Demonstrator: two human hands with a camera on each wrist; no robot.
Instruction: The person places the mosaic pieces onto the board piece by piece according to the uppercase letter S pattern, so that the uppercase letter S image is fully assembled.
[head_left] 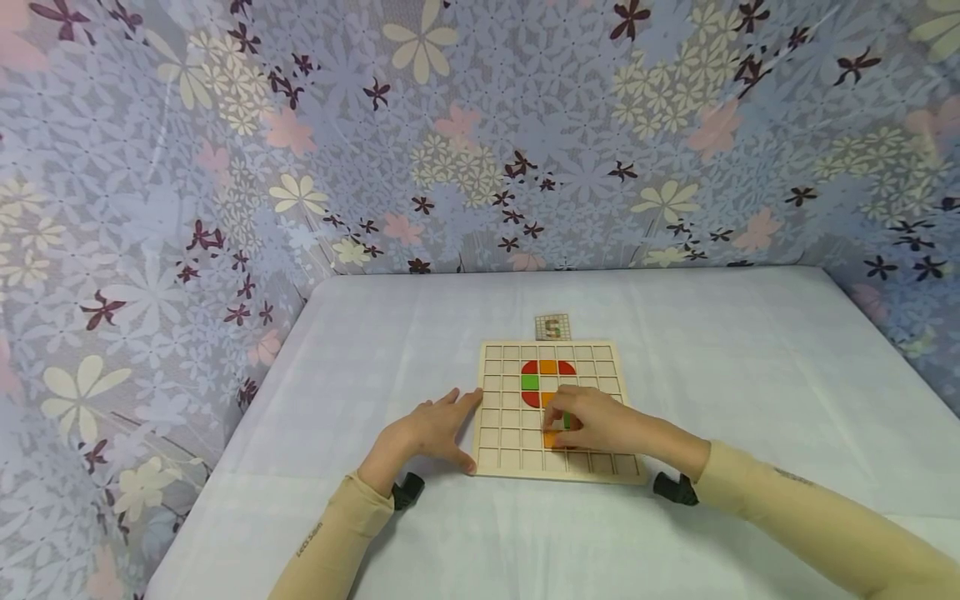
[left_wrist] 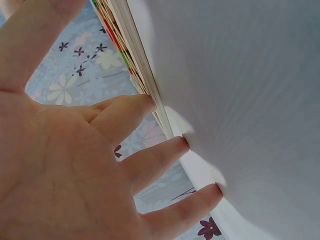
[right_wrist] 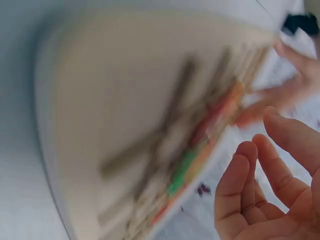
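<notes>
A pale wooden grid board [head_left: 510, 460] lies on the white cloth, with red rounded tiles [head_left: 530, 367], orange tiles [head_left: 548, 367] and a green tile [head_left: 530, 382] set in its cells. My left hand [head_left: 438, 429] spreads its fingers along the board's left edge, thumb at the near corner and index fingertip higher up. Over the board's lower middle is my right hand [head_left: 596, 421], fingers bent, its tips by a lower orange tile [head_left: 551, 439]. It partly hides another green tile [head_left: 567, 420]. In the right wrist view, nothing shows between its thumb and fingers.
Just beyond the board's far edge lies a small card [head_left: 552, 327] with a gridded S-shaped picture. Flower-patterned fabric [head_left: 480, 150] rises behind and beside the white-covered table [head_left: 390, 333]. A dark wrist device [head_left: 408, 492] sits under each forearm.
</notes>
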